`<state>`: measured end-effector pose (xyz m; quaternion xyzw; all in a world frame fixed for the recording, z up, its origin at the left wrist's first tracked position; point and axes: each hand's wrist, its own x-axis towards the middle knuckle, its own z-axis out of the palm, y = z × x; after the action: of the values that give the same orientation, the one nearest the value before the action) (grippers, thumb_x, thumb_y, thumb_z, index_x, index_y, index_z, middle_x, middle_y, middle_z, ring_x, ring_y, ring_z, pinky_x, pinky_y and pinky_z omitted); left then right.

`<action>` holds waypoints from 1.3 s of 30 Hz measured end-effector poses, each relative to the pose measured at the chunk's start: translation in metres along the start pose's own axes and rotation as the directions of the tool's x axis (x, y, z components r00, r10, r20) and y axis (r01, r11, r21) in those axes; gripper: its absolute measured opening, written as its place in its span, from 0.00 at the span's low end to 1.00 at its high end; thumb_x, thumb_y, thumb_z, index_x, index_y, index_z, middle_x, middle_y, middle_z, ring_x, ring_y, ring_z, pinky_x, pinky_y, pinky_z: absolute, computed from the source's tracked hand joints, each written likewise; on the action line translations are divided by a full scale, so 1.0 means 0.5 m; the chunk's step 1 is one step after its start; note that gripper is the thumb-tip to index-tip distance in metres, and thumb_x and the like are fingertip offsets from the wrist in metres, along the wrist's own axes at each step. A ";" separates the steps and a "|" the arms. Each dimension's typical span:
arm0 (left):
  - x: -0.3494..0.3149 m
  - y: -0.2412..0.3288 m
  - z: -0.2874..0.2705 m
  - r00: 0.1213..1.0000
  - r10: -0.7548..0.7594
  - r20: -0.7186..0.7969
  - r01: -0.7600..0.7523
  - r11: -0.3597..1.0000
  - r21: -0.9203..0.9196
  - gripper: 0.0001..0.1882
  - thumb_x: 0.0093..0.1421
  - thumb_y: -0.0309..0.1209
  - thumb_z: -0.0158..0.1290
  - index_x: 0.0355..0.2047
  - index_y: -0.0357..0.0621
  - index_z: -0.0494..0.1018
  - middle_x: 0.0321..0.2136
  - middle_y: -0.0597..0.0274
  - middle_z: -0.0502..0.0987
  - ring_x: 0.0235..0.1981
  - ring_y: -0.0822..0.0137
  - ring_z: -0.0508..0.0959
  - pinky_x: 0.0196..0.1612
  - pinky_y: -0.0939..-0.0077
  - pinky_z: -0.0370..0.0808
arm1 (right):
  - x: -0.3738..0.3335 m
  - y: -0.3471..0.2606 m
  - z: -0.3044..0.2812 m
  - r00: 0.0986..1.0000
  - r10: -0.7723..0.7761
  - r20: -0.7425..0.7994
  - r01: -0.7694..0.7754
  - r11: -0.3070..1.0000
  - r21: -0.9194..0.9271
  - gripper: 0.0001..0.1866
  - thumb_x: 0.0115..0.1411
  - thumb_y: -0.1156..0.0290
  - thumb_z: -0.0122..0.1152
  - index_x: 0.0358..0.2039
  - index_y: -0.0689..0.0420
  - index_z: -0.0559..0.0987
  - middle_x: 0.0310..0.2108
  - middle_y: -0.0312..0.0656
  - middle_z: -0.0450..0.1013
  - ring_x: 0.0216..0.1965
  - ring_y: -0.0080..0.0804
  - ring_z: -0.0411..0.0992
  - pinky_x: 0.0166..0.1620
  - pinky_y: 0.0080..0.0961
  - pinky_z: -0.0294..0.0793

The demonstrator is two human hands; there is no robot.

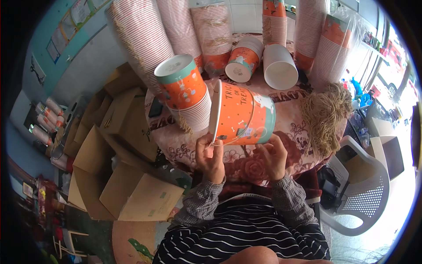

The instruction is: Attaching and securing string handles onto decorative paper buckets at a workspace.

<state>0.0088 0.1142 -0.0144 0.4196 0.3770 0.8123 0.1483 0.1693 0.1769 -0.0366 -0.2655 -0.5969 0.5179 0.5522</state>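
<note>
A large orange and teal paper bucket lies on its side in front of me, its white rim to the left and its base to the right. A thin tan string runs across its wall. My left hand is closed at the lower rim, thumb and fingers pinching the string there. With bent fingers, my right hand holds the bucket low near its base. Just left of it stands an upside-down stack of matching buckets, with strings hanging at its foot.
A round table with a flowered pink cloth carries tall bagged bucket stacks, a white-mouthed bucket and a heap of tan strings. Open cardboard boxes stand at the left, a white plastic chair at the right.
</note>
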 end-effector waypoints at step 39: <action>0.095 0.130 -0.261 0.994 0.101 0.043 -0.087 0.965 -0.248 0.20 0.65 0.34 0.49 0.54 0.36 0.67 0.50 0.57 0.72 0.53 0.65 0.71 0.58 0.67 0.64 | 0.326 -0.381 0.441 0.184 -0.488 0.853 0.885 -0.296 -0.360 0.13 0.57 0.75 0.50 0.44 0.57 0.65 0.47 0.44 0.69 0.25 0.45 0.77 0.24 0.37 0.77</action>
<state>-0.1186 0.0331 0.0132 0.4378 0.2491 0.8468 0.1709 -0.0288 0.1888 0.2321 0.0228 -0.8738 -0.3091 0.3747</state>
